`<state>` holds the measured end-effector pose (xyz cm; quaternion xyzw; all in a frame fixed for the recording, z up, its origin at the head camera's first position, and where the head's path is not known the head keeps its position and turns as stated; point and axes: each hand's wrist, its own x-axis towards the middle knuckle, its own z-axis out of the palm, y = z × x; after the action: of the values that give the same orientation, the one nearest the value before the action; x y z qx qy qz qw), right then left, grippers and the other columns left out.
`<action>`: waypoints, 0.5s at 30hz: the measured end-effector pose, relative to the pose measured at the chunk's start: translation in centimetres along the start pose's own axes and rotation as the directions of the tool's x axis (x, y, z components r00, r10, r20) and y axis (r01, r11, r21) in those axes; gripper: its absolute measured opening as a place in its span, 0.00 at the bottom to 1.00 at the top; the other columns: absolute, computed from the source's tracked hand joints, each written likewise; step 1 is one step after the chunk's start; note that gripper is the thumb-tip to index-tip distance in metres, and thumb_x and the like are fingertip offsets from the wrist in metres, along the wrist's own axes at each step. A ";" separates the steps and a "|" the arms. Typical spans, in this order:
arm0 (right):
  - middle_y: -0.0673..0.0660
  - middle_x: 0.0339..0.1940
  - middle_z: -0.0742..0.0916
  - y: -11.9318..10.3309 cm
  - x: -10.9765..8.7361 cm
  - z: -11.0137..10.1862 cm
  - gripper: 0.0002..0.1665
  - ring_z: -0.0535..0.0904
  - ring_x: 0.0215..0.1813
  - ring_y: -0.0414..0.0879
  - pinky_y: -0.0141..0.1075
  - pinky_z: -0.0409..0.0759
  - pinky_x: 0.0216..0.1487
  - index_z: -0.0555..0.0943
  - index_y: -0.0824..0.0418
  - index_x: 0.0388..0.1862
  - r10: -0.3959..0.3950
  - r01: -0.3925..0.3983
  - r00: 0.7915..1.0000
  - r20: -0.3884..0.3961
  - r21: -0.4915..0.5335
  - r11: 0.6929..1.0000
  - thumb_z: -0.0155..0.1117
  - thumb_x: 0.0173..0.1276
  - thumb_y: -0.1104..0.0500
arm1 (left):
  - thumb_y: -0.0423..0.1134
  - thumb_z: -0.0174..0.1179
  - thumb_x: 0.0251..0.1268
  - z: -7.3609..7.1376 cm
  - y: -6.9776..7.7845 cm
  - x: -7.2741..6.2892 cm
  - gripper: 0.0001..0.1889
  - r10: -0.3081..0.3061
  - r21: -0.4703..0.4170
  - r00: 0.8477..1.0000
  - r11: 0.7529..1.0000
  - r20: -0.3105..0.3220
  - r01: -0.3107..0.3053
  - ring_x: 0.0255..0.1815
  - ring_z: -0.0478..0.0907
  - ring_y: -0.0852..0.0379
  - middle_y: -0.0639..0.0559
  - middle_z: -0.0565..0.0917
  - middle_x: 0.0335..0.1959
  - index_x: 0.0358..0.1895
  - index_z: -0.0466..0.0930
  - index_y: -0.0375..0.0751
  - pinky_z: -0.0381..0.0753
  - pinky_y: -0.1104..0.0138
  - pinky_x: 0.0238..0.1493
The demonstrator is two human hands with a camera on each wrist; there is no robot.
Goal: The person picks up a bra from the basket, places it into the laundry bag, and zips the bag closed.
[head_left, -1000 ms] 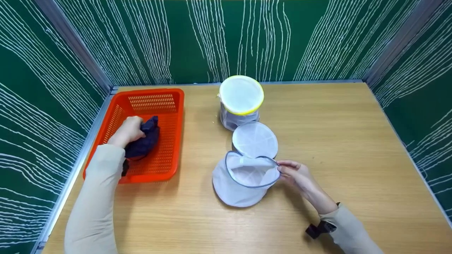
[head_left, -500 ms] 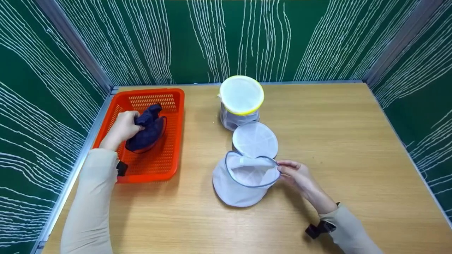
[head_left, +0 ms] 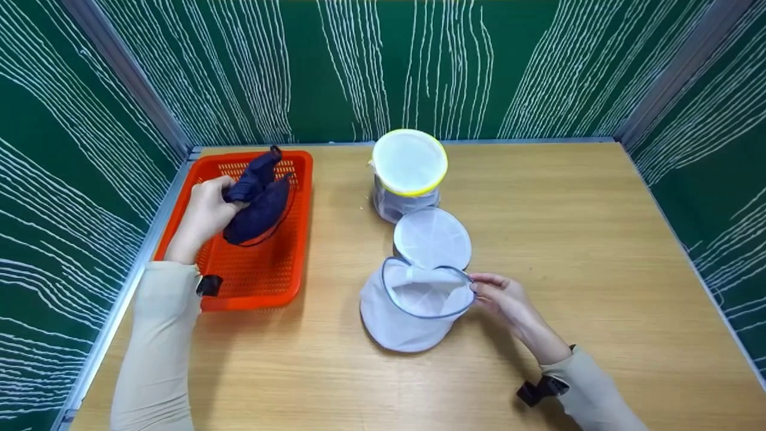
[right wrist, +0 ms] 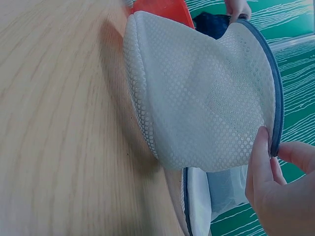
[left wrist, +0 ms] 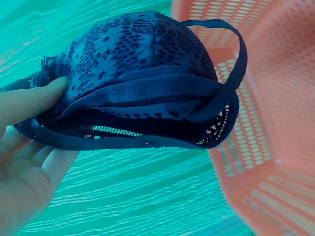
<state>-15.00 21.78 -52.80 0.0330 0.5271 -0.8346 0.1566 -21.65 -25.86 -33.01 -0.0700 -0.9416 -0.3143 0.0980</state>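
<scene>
In the head view my left hand (head_left: 206, 212) grips a folded navy bra (head_left: 260, 209) above the red plastic basket (head_left: 306, 221). The left wrist view shows thumb and fingers clamped on one end of the bra (left wrist: 142, 59), its spotted cup facing up and a strap looping out at the far end. My right hand (head_left: 508, 302) pinches the dark zip edge of a white mesh laundry bag (head_left: 401, 332), whose mouth gapes upward. From the right wrist, the side of that laundry bag (right wrist: 197, 93) looks soft and slightly slumped. Directly behind its mouth lies a round white mesh panel (head_left: 432, 237).
Behind the panel stands another white mesh bag with a yellow rim (head_left: 410, 161). The wooden table (head_left: 586, 239) is bounded at the back and sides by green walls (head_left: 419, 66) with white wavy lines. The basket sits near the left wall.
My left hand has lifted the bra up from the basket's floor, toward the basket's back. The right hand and the laundry bag have stayed in place.
</scene>
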 end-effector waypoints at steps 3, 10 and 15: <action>0.54 0.36 0.83 0.2 0.2 -0.2 0.10 0.79 0.38 0.44 0.37 0.78 0.43 0.81 0.61 0.37 0.019 -0.019 1.000 -0.022 -0.006 1.000 0.64 0.54 0.67 | 0.25 0.60 0.48 -0.1 1.0 -0.3 0.06 0.021 -0.020 0.998 1.000 -0.062 -0.022 0.25 0.66 0.49 0.41 0.73 0.22 0.26 0.72 0.28 0.63 0.66 0.27; 0.55 0.35 0.84 0.8 0.9 -0.7 0.10 0.80 0.36 0.44 0.37 0.78 0.43 0.82 0.60 0.33 0.073 -0.074 0.989 -0.126 -0.002 0.997 0.62 0.53 0.70 | 0.26 0.63 0.48 0.1 3.1 -0.9 0.07 0.077 -0.100 0.980 0.990 -0.185 -0.097 0.26 0.69 0.52 0.39 0.77 0.25 0.28 0.74 0.27 0.62 0.75 0.25; 0.55 0.35 0.84 0.9 1.0 -1.0 0.10 0.80 0.37 0.45 0.38 0.78 0.43 0.82 0.60 0.33 0.082 -0.083 0.986 -0.142 0.003 0.997 0.63 0.53 0.70 | 0.27 0.65 0.46 0.7 4.6 -1.2 0.07 0.154 -0.151 0.950 0.968 -0.273 -0.201 0.26 0.70 0.56 0.41 0.78 0.24 0.26 0.75 0.28 0.64 0.77 0.26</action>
<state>-15.79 22.03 -54.27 0.1139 0.5364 -0.8221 0.1532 -19.72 -21.89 -31.22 -0.1215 -0.8789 -0.3931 0.2415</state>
